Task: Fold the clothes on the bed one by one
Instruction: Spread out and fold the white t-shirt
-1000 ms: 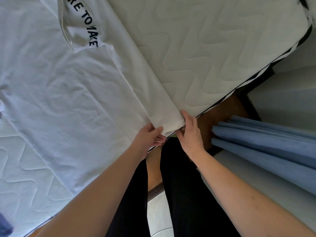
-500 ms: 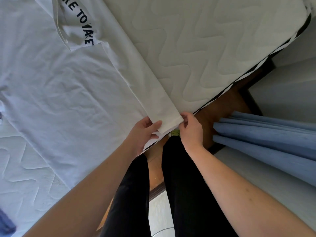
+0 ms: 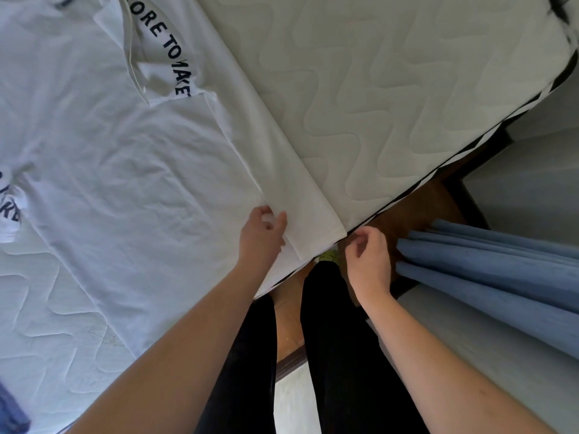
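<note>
A white T-shirt (image 3: 125, 158) with black lettering on its sleeves lies spread flat on the quilted mattress (image 3: 401, 89). Its right side is folded inward as a long strip that ends at the hem near the bed's edge. My left hand (image 3: 261, 238) pinches the inner edge of that strip near the hem, thumb on top. My right hand (image 3: 368, 260) hovers just off the hem's corner beyond the mattress edge, fingers loosely curled, holding nothing.
A blue curtain (image 3: 488, 277) hangs in folds to the right of my legs in black trousers (image 3: 338, 339). A blue garment (image 3: 11, 415) peeks in at the lower left. The mattress edge runs diagonally over a brown floor (image 3: 416, 214).
My right hand let go of the hem corner and drew back off the bed. My left hand slid up along the folded strip's inner edge.
</note>
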Demonstrator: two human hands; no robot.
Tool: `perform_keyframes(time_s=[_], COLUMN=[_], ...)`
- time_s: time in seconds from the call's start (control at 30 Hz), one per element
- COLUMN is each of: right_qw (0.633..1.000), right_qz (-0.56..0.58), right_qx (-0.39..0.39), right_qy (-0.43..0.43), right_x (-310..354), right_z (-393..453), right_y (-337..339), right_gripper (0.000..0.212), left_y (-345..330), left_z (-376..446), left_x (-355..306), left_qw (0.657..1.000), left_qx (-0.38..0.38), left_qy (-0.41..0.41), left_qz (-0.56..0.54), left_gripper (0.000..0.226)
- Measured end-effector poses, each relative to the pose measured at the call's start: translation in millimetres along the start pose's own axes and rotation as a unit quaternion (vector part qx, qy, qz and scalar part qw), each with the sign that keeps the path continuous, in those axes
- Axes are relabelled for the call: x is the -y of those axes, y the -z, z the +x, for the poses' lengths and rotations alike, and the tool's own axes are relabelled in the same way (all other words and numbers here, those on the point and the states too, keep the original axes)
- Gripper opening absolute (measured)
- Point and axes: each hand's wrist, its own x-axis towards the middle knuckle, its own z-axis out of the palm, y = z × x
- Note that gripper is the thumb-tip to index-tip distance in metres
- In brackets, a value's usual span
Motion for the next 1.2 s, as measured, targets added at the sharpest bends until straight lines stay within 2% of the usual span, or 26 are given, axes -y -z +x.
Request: perform_keyframes(time_s=[0.13,0.23,0.33,0.4,0.5,0.7,0.77,0.83,0.9,1.03,1.1,1.2], right_qw=[0.998,0.991,0.969,0.950,0.930,0.913,0.906,0.897,0.887,0.863,0.864,0.861], right_qz=[0.024,0.023,-0.064,-0.138,-0.212,-0.293,-0.308,-0.319,-0.335,-0.363,-0.351,-0.349], right_qx=[-0.001,0.047,0.111,0.126,0.107,0.041,0.013,0.004,0.004,-0.001,-0.015,-0.022], right_qy=[0.055,0.127,0.212,0.249,0.279,0.281,0.292,0.304,0.317,0.352,0.360,0.368], right_x=[27.8,64.4,99.4,119.8,143.5,164.6,168.8,176.8,186.4,205.2,212.0,215.6], right_z=[3.9,10.8,19.1,24.5,30.8,40.2,42.5,46.7,52.8,61.9,64.0,64.1], right_y=[-0.7,-10.4,-28.7,-43.3,-63.6,-79.5,-81.7,-83.7,-85.2,-81.3,-77.6,-74.4], right_gripper=[0.023,0.021,0.031,0.041,0.044,0.029,0.028,0.027,0.025,0.029,0.031,0.030], left_y=[23.3,41.4,60.8,74.4,91.6,100.6,103.8,107.6,111.6,124.5,127.3,128.6], left_z=[42.3,76.2,106.2,121.2,134.8,131.6,136.2,148.3,164.2,183.6,186.8,187.2], left_x=[-32.1,-59.4,-82.7,-96.5,-106.6,-87.0,-88.1,-100.2,-118.0,-144.5,-147.1,-144.2], left_qw=[0.971,0.948,0.957,0.965,0.975,0.990,0.991,0.988,0.974,0.889,0.867,0.868], left_qx=[0.002,-0.010,-0.027,-0.041,-0.076,-0.119,-0.114,-0.103,-0.085,-0.054,-0.059,-0.108], left_qy=[0.074,0.112,0.098,0.080,0.055,0.012,-0.009,-0.009,0.031,0.138,0.140,0.079], left_qz=[-0.229,-0.297,-0.272,-0.246,-0.202,-0.069,-0.071,-0.117,-0.208,-0.433,-0.475,-0.478], left_gripper=[0.009,0.021,0.017,0.012,0.011,0.010,0.020,0.020,0.016,0.026,0.025,0.026])
